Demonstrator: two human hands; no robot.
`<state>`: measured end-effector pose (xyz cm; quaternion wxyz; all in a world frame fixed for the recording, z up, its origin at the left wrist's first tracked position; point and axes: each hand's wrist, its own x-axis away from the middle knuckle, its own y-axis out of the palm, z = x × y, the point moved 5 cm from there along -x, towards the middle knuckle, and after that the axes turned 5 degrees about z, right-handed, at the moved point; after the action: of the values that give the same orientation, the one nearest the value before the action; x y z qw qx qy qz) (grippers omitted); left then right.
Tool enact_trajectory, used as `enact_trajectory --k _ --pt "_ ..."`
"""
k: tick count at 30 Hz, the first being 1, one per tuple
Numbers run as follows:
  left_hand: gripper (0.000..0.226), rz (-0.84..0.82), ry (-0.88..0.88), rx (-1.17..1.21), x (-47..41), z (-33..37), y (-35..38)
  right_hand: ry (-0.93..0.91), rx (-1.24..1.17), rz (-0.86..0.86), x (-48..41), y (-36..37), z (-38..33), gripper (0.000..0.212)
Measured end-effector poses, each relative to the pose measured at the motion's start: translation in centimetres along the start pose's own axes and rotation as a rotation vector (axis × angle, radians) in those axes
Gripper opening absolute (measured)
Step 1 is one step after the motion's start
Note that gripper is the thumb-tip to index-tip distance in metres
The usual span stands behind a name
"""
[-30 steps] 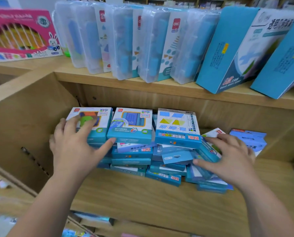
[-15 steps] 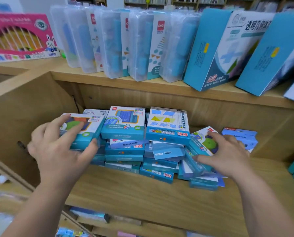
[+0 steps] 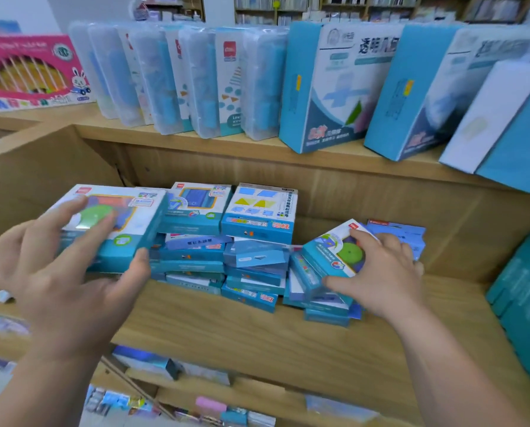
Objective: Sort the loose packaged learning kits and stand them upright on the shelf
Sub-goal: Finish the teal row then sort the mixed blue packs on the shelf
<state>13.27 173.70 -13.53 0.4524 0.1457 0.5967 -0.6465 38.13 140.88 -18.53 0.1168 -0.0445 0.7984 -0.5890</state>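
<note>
Plainly, the fingers of the left hand are spread over the printed face of a flat blue-and-white cardboard kit. The thumb is pressed against its near edge, so the box is gripped and held roughly level at the left end of the heap. Whether it rests on the boxes beneath cannot be told. The fingers of the right hand are laid across the top of a tilted blue cardboard kit printed with a green circle. The thumb is hooked along its lower front edge, so this box too is gripped, and it leans against the right end of the heap.

Between the two hands a pile of small blue cardboard kits is seen, lying flat in uneven stacks toward the back of the light wooden shelf board. None of them is stood upright. On the shelf above, clear plastic cases and large blue-and-white cartons are ranged on edge in a leaning row, with a pink box at the far left.

The task is judged to be barely begun. Two kits, both showing a green disc and so perhaps a matched pair, are in hand. The whole pile remains to be sorted and set on edge.
</note>
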Motion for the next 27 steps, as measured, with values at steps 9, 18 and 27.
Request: enact_trajectory --k 9,18,27 --pt "0.041 0.234 0.230 0.289 4.0 17.5 -0.3 -0.013 -0.069 -0.001 5.1 -2.3 10.7 0.105" --pt "0.043 -0.091 0.224 0.478 14.4 22.2 5.8 -0.042 -0.019 -0.221 8.6 2.8 17.7 0.106" --pt "0.052 -0.347 0.194 0.437 18.0 19.5 12.0 -0.233 -0.157 -0.385 8.9 6.7 16.4 0.105"
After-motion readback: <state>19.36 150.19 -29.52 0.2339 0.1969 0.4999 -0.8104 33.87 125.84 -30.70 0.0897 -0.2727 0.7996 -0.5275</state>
